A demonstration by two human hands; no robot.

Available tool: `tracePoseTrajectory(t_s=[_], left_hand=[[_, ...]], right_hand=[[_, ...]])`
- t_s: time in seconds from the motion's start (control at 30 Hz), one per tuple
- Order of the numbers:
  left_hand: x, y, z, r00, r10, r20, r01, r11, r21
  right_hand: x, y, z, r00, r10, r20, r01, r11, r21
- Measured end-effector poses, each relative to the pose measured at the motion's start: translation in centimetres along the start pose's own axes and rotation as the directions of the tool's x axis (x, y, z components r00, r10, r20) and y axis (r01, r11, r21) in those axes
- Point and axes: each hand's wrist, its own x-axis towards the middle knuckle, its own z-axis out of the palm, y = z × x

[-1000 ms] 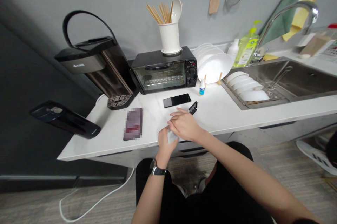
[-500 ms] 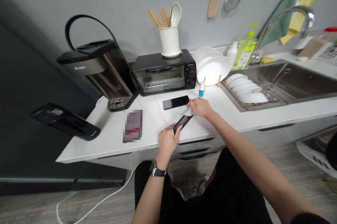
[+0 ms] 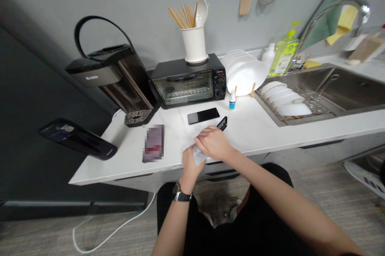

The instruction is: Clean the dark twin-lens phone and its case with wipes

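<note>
My left hand (image 3: 190,164) is closed around the near end of a black phone case (image 3: 223,123), whose far end with a camera cutout shows beyond my other hand. My right hand (image 3: 215,142) is closed on a white tissue (image 3: 199,156) and lies across the case, close against the left fingers. Most of the case is hidden under the hands. Just beyond them a black phone (image 3: 203,115) lies flat on the white counter (image 3: 177,140). A small white bottle with a blue label (image 3: 232,100) stands to its right.
A toaster oven (image 3: 186,87) stands at the back, a water dispenser (image 3: 120,83) to its left. Left of the hands are a blurred-out flat item (image 3: 153,144) and a dark bottle-like object (image 3: 78,139). Plates (image 3: 246,75) and a sink (image 3: 345,91) are on the right.
My right hand has slid with the tissue along the case, from its far end toward me and my left hand. The camera cutout end is now uncovered.
</note>
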Motion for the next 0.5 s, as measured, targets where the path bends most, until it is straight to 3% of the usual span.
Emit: tracePoseTrajectory(t_s=[0.1, 0.2, 0.27, 0.37, 0.5], left_hand=[[0.1, 0.8, -0.6, 0.998, 0.042, -0.053, -0.041, 0.999, 0.024], [0.1, 1.5, -1.0, 0.997, 0.040, -0.072, -0.037, 0.998, 0.041], [0.1, 1.7, -1.0, 0.997, 0.038, -0.070, -0.035, 0.998, 0.046], [0.0, 1.6, -0.9, 0.997, 0.027, -0.077, -0.024, 0.999, 0.042], [0.1, 1.0, -0.5, 0.997, 0.033, -0.066, -0.031, 0.999, 0.024]], right_hand=[[0.1, 4.0, -0.9, 0.986, 0.161, 0.033, -0.158, 0.985, -0.067], [0.2, 7.6, -1.8, 0.930, 0.362, 0.062, -0.354, 0.929, -0.110], [0.3, 8.8, -2.0, 0.905, 0.419, 0.072, -0.411, 0.906, -0.103], [0.6, 8.1, -1.7, 0.924, 0.376, 0.062, -0.371, 0.925, -0.082], [0.4, 3.4, -0.3, 0.989, 0.147, -0.014, -0.147, 0.989, 0.009]])
